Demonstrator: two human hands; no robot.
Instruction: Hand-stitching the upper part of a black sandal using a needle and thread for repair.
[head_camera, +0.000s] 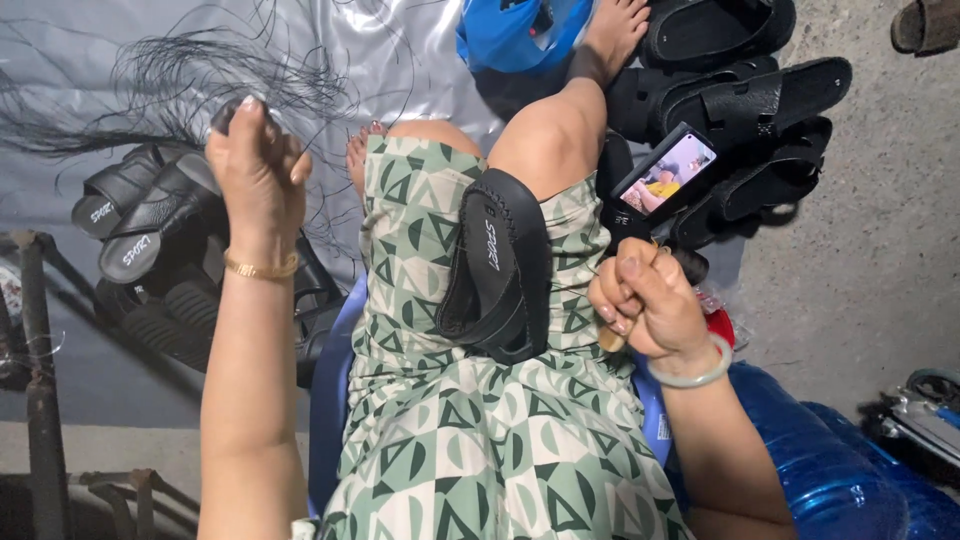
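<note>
Both hands are fisted: right (645, 300) hiding a wooden handle (612, 338), left (257, 165) gripping black threads (180, 80).

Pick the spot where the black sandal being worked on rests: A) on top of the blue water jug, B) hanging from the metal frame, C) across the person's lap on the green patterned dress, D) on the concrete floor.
C: the black sandal lies across the lap on the green patterned dress, between the raised left hand and the right hand.
</note>
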